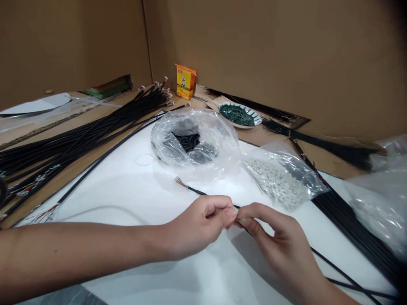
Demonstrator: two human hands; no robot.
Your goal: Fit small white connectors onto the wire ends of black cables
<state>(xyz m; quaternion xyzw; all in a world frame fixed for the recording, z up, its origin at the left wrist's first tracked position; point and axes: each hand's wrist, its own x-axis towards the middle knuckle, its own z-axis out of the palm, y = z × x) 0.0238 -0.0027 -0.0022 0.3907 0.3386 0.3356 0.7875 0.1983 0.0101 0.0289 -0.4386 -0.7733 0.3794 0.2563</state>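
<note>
Both hands pinch one thin black cable (197, 191) over the middle of the white work surface. My left hand (206, 220) is closed around it, fingertips meeting those of the other hand. Beyond the left fist, the cable's end sticks out to the upper left, with several thin coloured wires and a pale tip. My right hand (280, 237) grips the same cable between thumb and forefinger. From there the cable runs down to the right, partly hidden by the hand. Just past the hands lies an open clear plastic bag (222, 131) holding short black tube pieces (190, 142).
Another clear bag (282, 178) contains small white connectors. Black cable bundles lie left (95, 123) and right (352, 228). Behind them are a dish (258, 119) of dark green bits and a yellow-orange box (185, 82). Cardboard walls (270, 51) enclose the back.
</note>
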